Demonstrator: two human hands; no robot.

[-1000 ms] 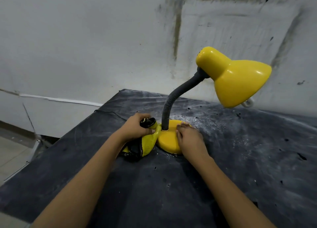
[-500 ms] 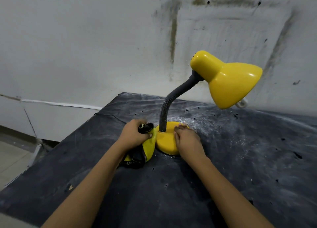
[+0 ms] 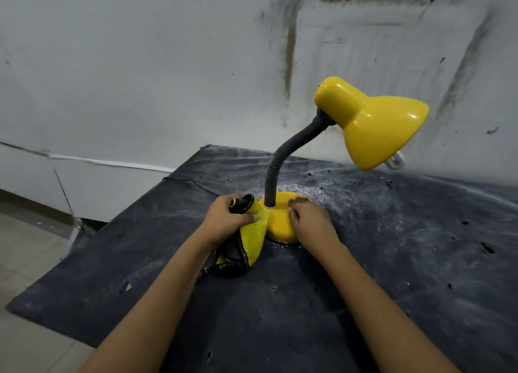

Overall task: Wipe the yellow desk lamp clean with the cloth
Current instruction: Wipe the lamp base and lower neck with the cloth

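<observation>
The yellow desk lamp (image 3: 372, 126) stands on a dark table (image 3: 392, 260), with a grey flexible neck rising from its round yellow base (image 3: 280, 221) to a shade that points right. My left hand (image 3: 227, 218) grips a yellow cloth with black trim (image 3: 252, 241) against the left side of the base; the cloth's loose end trails on the table. My right hand (image 3: 311, 224) rests flat on the right side of the base, fingers straight, and covers part of it.
A stained white wall stands close behind the table. A thin black cord (image 3: 190, 182) runs along the table's far left corner. The table's left edge drops to a tiled floor (image 3: 25, 260). White dust speckles the surface right of the lamp.
My left hand has pushed the cloth a little further onto the left of the base. The right hand stays on the base. The view has shifted slightly.
</observation>
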